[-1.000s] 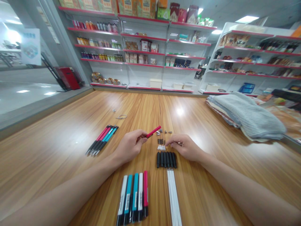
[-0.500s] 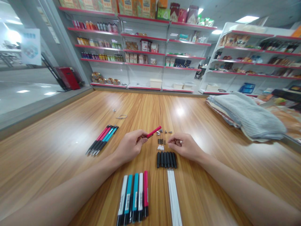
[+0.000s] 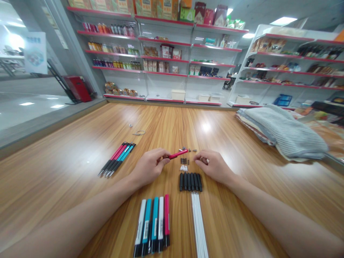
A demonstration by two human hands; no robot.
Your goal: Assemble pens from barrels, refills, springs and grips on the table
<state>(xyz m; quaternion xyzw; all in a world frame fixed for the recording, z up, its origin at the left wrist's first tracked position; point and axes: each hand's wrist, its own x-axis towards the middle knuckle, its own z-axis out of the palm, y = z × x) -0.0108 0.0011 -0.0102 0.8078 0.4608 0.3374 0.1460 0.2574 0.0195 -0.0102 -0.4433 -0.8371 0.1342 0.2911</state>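
My left hand (image 3: 152, 165) grips a red pen barrel (image 3: 178, 154), its free end pointing right toward my other hand. My right hand (image 3: 212, 164) is closed, thumb and fingertips pressed together; whatever it may hold is too small to name. Between the hands lie small metal parts (image 3: 195, 150), dark springs (image 3: 183, 161) and little white pieces (image 3: 184, 168). Just below them is a row of black grips (image 3: 190, 182). White refills (image 3: 199, 225) lie beneath that row. Pen barrels in white, blue and red (image 3: 153, 222) are lined up at the lower middle.
Several assembled pens (image 3: 116, 159) lie on the left of the wooden table (image 3: 80, 200). Behind them are a thin ring (image 3: 139, 133) and a small metal piece (image 3: 130, 125). Folded cloths (image 3: 285, 130) rest at the right. Stocked shelves (image 3: 163, 57) stand beyond the far edge.
The red barrel in my left hand has tilted down closer to level and shifted slightly right. My right hand stays closed, with its fingers slightly shifted.
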